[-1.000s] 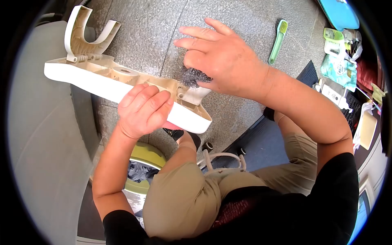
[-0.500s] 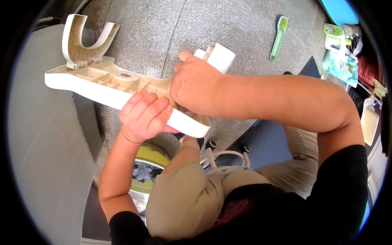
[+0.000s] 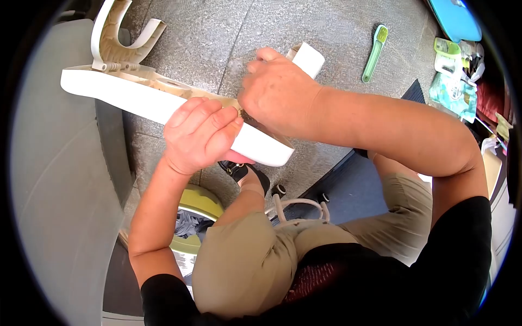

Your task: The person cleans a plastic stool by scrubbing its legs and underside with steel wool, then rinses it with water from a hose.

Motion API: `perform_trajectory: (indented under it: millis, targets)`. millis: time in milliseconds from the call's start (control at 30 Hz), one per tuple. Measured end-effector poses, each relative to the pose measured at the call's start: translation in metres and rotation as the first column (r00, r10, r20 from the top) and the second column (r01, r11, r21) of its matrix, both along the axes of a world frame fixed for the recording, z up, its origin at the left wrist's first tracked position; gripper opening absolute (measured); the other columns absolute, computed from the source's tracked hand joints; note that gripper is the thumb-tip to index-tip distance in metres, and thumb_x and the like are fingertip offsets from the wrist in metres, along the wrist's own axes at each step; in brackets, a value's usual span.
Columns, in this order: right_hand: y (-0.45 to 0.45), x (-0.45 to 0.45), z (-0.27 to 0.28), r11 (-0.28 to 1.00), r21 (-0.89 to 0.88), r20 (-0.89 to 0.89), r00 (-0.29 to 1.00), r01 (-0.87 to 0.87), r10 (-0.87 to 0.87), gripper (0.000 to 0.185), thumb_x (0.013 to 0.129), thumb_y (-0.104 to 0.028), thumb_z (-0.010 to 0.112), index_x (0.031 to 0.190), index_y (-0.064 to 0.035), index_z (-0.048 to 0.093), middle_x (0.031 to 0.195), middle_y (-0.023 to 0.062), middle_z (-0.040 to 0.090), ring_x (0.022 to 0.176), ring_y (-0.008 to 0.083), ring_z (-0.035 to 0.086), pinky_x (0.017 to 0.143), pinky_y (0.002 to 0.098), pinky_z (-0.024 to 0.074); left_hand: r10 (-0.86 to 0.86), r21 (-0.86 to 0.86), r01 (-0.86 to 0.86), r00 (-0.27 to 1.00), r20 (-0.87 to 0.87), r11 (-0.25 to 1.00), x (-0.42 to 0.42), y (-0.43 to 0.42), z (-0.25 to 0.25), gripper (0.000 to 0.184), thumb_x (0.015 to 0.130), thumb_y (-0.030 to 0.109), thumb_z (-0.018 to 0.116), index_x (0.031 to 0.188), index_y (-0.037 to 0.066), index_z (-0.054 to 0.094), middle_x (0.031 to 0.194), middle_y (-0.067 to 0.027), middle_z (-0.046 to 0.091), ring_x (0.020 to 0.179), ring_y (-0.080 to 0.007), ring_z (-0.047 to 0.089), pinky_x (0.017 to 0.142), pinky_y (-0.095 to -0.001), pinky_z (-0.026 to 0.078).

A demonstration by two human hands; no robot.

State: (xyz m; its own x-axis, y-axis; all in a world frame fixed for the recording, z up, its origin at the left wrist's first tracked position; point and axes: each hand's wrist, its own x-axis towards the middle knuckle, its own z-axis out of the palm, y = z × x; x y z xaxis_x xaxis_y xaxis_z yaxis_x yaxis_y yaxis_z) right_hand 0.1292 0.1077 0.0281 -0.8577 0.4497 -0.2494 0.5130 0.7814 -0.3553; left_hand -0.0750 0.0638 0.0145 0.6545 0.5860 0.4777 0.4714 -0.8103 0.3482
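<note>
Two bare hands are on a long white plastic frame point(image 3: 136, 106), which is held aslant above the grey tiled floor point(image 3: 187, 43), in front of the person's knees. The left hand point(image 3: 201, 133) is closed firmly round the near edge of the frame, its fingers bent over the top and reaching to the ribbed, cream inner side. The right hand point(image 3: 280, 92) is curled and turned down over the frame's right part; its fingertips are hidden, so I cannot tell whether it has hold of anything. At the far left end a U-shaped piece point(image 3: 109, 43) stands up from its hinge, and a short white piece point(image 3: 310, 58) sticks out just beyond the right hand. A green brush point(image 3: 374, 54) lies on the floor to the right, well apart from both hands. Below the left hand, a yellow-green basin point(image 3: 204, 198) holds grey cloth point(image 3: 189, 224), and a stool point(image 3: 302, 202) shows between the person's legs. Further right lies a teal packet point(image 3: 454, 93).
</note>
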Motion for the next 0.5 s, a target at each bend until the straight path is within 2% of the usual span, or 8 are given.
perform_trajectory:
  millis: [100,200,267,333,400,433,500]
  targets:
    - [0.006,0.001,0.003,1.000,-0.009,0.014,1.000,-0.008,0.008,0.005,0.067,-0.015,0.068,0.068,-0.0102,0.068,0.073,0.0043,0.065,0.083,0.0228,0.061,0.091,0.0361,0.0389,-0.001,0.021,0.001,1.000,0.004,1.000,0.006,0.005,0.000,0.045,0.075,0.053,0.066,0.088,0.009,0.062,0.085,-0.0025,0.066,0.075,-0.0205,0.064,0.070,-0.0338,0.052]
    - [0.020,0.005,0.015,0.993,-0.098,0.093,0.993,-0.067,0.076,0.009,0.071,-0.018,0.071,0.076,-0.0110,0.070,0.081,0.0045,0.067,0.089,0.0232,0.061,0.093,0.0385,0.0388,-0.005,0.015,0.005,1.000,0.014,1.000,0.006,0.006,0.000,0.049,0.074,0.055,0.066,0.090,0.009,0.061,0.085,-0.0026,0.066,0.075,-0.0206,0.064,0.069,-0.0345,0.053]
    - [0.035,0.018,0.028,0.992,-0.125,0.198,0.980,0.025,0.000,0.017,0.073,-0.023,0.075,0.085,-0.0123,0.071,0.089,0.0048,0.067,0.096,0.0233,0.061,0.097,0.0404,0.0378,0.008,0.017,-0.008,1.000,0.028,1.000,0.007,0.006,-0.001,0.050,0.073,0.056,0.066,0.091,0.009,0.061,0.085,-0.0025,0.066,0.075,-0.0206,0.064,0.069,-0.0347,0.053]
    - [0.034,0.025,0.031,0.985,-0.160,0.190,0.981,0.060,-0.029,0.022,0.072,-0.026,0.078,0.088,-0.0128,0.071,0.090,0.0050,0.067,0.097,0.0232,0.062,0.099,0.0410,0.0371,0.000,0.017,0.000,1.000,0.009,1.000,0.007,0.006,0.001,0.050,0.073,0.055,0.066,0.091,0.010,0.060,0.087,-0.0024,0.065,0.075,-0.0207,0.064,0.070,-0.0345,0.053]
    - [0.027,0.027,0.016,0.985,-0.155,0.047,0.996,0.077,-0.071,0.021,0.073,-0.025,0.077,0.088,-0.0130,0.071,0.088,0.0047,0.066,0.097,0.0229,0.062,0.099,0.0400,0.0368,0.000,0.022,0.000,1.000,0.012,1.000,0.007,0.006,0.000,0.049,0.074,0.055,0.066,0.091,0.010,0.060,0.087,-0.0024,0.065,0.075,-0.0208,0.064,0.070,-0.0344,0.053]
    - [0.019,0.022,0.007,0.985,-0.156,0.043,0.996,0.080,-0.074,0.021,0.073,-0.025,0.077,0.088,-0.0130,0.071,0.088,0.0047,0.066,0.097,0.0229,0.062,0.099,0.0400,0.0368,0.003,0.022,-0.003,1.000,0.011,1.000,0.006,0.006,0.000,0.049,0.074,0.055,0.067,0.091,0.010,0.060,0.087,-0.0024,0.065,0.075,-0.0209,0.064,0.070,-0.0344,0.053]
    - [0.003,0.002,0.001,0.993,-0.083,0.138,0.985,-0.090,0.101,0.022,0.074,-0.026,0.077,0.089,-0.0134,0.070,0.089,0.0044,0.066,0.098,0.0231,0.062,0.103,0.0417,0.0359,-0.007,0.011,0.007,1.000,0.002,1.000,0.007,0.007,0.001,0.049,0.074,0.055,0.067,0.090,0.010,0.060,0.087,-0.0024,0.065,0.075,-0.0210,0.064,0.070,-0.0345,0.053]
